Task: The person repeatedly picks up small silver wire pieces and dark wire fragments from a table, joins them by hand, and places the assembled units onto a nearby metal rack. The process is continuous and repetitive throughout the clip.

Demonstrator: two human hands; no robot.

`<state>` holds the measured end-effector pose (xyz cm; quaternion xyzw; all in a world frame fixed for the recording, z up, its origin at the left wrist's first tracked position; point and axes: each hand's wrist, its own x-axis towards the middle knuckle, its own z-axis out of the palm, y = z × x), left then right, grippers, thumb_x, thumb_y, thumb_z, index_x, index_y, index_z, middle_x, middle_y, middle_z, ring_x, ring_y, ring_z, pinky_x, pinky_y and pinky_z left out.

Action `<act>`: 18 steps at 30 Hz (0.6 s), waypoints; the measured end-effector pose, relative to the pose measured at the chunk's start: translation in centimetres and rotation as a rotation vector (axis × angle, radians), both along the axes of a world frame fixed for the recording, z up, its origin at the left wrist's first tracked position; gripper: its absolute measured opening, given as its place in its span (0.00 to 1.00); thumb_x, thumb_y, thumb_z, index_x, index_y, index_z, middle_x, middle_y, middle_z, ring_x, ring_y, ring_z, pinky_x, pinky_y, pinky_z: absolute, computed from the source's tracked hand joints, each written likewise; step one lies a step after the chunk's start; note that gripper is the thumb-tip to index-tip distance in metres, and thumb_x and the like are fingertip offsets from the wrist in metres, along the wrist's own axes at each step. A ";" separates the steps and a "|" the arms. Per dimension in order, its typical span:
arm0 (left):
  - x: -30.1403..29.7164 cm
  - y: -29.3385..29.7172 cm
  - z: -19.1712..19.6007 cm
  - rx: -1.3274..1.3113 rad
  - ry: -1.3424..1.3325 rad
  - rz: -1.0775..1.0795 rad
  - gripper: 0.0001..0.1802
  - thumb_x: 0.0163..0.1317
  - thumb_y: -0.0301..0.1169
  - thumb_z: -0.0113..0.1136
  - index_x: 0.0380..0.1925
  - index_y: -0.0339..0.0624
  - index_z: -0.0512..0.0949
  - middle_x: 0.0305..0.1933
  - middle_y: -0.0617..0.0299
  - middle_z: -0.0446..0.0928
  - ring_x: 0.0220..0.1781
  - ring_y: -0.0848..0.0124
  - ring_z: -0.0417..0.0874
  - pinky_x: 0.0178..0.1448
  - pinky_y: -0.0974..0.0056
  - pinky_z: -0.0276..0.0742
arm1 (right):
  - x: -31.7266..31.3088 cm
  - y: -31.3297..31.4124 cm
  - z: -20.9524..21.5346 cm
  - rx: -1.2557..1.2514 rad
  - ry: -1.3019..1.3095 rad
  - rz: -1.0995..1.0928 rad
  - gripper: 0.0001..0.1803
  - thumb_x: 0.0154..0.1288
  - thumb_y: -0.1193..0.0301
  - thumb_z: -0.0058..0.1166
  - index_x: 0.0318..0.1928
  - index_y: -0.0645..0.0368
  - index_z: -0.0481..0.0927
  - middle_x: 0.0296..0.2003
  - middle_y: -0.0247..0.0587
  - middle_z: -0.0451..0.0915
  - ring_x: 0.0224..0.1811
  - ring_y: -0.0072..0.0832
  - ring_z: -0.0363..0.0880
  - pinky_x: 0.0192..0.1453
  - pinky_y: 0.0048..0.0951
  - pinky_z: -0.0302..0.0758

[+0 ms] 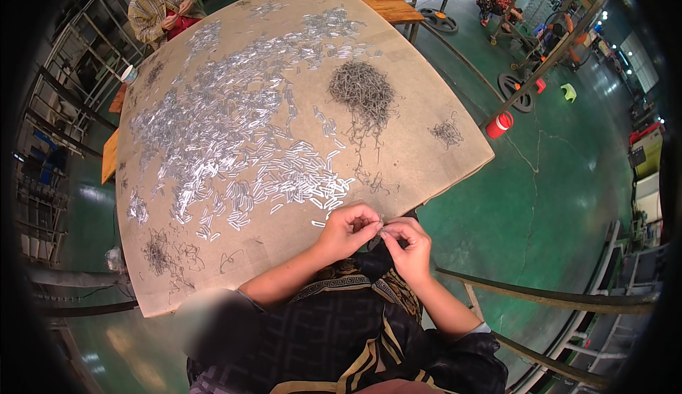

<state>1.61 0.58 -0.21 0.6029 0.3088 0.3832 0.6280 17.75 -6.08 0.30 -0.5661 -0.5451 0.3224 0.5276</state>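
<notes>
My left hand (347, 232) and my right hand (410, 246) meet just off the near edge of the table. Both are closed in a pinch, fingertips almost touching. Between them is something small and greyish, too small to make out. Closest on the tabletop lie many shiny flat oval metal pieces (302, 181), spread in a wide scatter toward the far left. Beyond my hands sits a tangled heap of thin dark wire pieces (362, 88), with loose strands trailing toward me.
Cardboard-like sheeting covers the large table (419, 163). Smaller wire clumps lie at its right (446, 134) and near-left corner (160, 252). A person (162, 7) works at the far left; another person (499, 2) crouches far right. A red container (499, 125) stands right. Metal rails (547, 291) run at my right.
</notes>
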 end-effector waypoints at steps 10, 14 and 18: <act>-0.2 -1.0 -0.8 -0.060 -0.055 0.065 0.03 0.62 0.20 0.61 0.35 0.36 0.76 0.34 0.68 0.77 0.32 0.85 0.72 0.35 0.76 0.68 | -0.5 -0.1 0.0 -0.013 0.011 0.001 0.06 0.54 0.83 0.64 0.35 0.67 0.82 0.39 0.44 0.81 0.35 0.24 0.83 0.40 0.22 0.80; -0.2 -1.7 0.2 0.186 -0.010 0.104 0.03 0.63 0.21 0.59 0.36 0.37 0.76 0.38 0.62 0.81 0.37 0.80 0.76 0.40 0.72 0.71 | -0.1 0.2 0.4 0.063 -0.043 0.050 0.05 0.53 0.82 0.63 0.33 0.66 0.82 0.37 0.45 0.82 0.36 0.29 0.83 0.42 0.26 0.79; -0.7 -2.3 0.9 0.417 0.052 0.122 0.05 0.61 0.19 0.58 0.36 0.38 0.75 0.40 0.58 0.82 0.39 0.70 0.79 0.43 0.67 0.73 | 1.3 2.0 -0.7 0.174 -0.173 0.070 0.03 0.53 0.81 0.60 0.30 0.64 0.83 0.34 0.45 0.82 0.36 0.38 0.82 0.41 0.31 0.77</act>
